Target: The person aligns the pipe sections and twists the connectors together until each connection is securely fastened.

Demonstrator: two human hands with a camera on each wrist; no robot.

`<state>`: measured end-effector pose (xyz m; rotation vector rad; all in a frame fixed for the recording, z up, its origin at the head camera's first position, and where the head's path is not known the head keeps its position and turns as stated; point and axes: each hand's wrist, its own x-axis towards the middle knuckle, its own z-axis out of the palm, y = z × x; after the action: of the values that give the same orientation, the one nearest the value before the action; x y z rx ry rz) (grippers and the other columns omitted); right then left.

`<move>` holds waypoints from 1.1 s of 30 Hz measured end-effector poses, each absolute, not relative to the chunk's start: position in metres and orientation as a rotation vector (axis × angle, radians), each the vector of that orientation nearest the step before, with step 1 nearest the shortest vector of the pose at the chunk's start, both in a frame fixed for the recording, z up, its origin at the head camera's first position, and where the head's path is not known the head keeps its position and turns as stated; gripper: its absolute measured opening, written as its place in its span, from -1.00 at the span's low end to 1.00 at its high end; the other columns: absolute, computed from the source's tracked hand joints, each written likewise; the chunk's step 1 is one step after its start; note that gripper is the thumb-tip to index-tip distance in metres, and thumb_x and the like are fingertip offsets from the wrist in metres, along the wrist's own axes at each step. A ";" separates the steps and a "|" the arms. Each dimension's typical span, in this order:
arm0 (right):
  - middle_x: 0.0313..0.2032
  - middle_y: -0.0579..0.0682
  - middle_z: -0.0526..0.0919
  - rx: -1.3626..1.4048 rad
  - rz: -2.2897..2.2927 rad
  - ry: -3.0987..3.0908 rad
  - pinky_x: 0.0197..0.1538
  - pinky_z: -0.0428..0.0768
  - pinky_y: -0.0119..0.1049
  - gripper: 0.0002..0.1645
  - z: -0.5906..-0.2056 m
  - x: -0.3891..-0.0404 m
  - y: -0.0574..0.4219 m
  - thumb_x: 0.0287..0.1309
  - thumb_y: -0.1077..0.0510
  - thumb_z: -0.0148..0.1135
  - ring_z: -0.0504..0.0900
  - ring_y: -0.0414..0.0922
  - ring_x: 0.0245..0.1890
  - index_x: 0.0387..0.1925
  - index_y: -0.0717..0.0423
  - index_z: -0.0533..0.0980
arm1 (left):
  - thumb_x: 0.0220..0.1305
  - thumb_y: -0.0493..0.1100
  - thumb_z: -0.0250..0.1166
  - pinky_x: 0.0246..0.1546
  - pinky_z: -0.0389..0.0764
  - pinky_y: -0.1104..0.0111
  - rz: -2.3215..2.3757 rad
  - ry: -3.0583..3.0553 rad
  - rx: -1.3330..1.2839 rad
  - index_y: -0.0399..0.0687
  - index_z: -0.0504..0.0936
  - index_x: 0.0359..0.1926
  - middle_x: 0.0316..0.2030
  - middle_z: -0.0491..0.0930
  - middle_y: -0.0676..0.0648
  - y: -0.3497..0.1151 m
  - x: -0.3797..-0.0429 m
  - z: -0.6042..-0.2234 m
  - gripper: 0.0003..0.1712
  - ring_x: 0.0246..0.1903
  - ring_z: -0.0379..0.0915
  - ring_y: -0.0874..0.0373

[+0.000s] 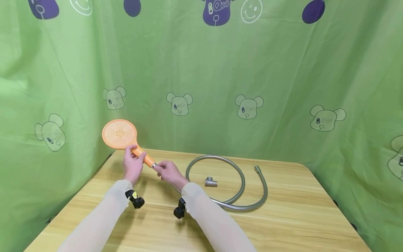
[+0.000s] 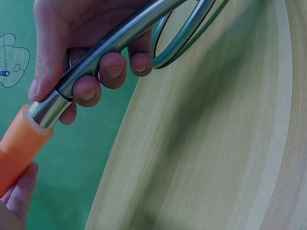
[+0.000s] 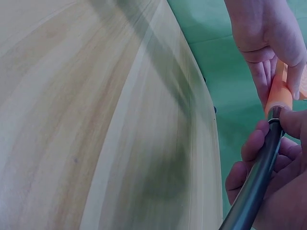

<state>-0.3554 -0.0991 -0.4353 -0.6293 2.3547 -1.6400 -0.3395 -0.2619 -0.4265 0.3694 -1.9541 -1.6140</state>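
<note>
An orange shower head with a perforated round face is held up at the table's far left. My left hand grips its orange handle between thumb and fingers. At the handle's lower end my right hand holds the metal connector of a grey shower hose, thumb on one side and fingers curled round the other. The connector meets the handle's end in both wrist views. From the right hand the hose runs back to the table in a wide loop.
On the wooden table, a small chrome angle valve lies inside the hose loop. The hose's free end, with its metal nut, points toward the back right. Green curtain with bear prints surrounds the table's back and sides.
</note>
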 end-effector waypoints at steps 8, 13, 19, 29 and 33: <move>-0.49 -0.08 0.53 -0.597 -1.625 2.388 -0.54 0.44 -0.43 -0.74 -0.437 -0.355 -0.101 0.21 0.05 0.41 0.44 -0.23 -0.57 -0.23 0.13 0.55 | 0.34 -0.27 0.32 -0.25 0.69 0.47 -1.644 -1.928 0.347 -0.10 0.34 0.32 0.02 0.54 -0.32 -0.263 -0.340 -0.429 -0.42 -0.14 0.56 -0.02; -0.51 -0.10 0.54 -0.634 -1.620 2.425 -0.59 0.40 -0.45 -0.80 -0.438 -0.356 -0.102 0.27 0.09 0.36 0.43 -0.25 -0.59 -0.30 0.10 0.51 | 0.33 -0.25 0.32 -0.29 0.66 0.52 -1.624 -1.937 0.361 -0.06 0.35 0.31 0.01 0.56 -0.30 -0.262 -0.341 -0.428 -0.42 -0.14 0.56 0.00; -0.52 -0.10 0.52 -0.624 -1.647 2.401 -0.59 0.35 -0.44 -0.81 -0.434 -0.354 -0.102 0.30 0.10 0.32 0.39 -0.24 -0.60 -0.32 0.11 0.50 | 0.34 -0.24 0.32 -0.30 0.63 0.51 -1.622 -1.938 0.366 -0.01 0.34 0.31 0.02 0.57 -0.29 -0.261 -0.341 -0.426 -0.43 -0.10 0.57 -0.05; -0.52 -0.08 0.55 -0.603 -1.683 2.357 -0.56 0.36 -0.47 -0.82 -0.435 -0.355 -0.101 0.29 0.12 0.33 0.41 -0.24 -0.59 -0.31 0.15 0.52 | 0.34 -0.26 0.32 -0.28 0.65 0.52 -1.643 -1.921 0.354 -0.07 0.34 0.31 0.03 0.55 -0.30 -0.261 -0.340 -0.426 -0.42 -0.10 0.57 -0.03; -0.49 -0.04 0.62 -0.581 -1.660 2.402 -0.55 0.40 -0.46 -0.80 -0.434 -0.355 -0.101 0.26 0.08 0.36 0.44 -0.23 -0.58 -0.29 0.14 0.56 | 0.34 -0.27 0.31 -0.28 0.66 0.53 -1.638 -1.925 0.350 -0.07 0.34 0.32 0.03 0.54 -0.30 -0.261 -0.341 -0.426 -0.43 -0.11 0.57 -0.03</move>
<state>-0.3548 -0.1012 -0.4339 -0.5809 2.4017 -1.6597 -0.3413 -0.2612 -0.4259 0.3496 -1.9246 -1.6383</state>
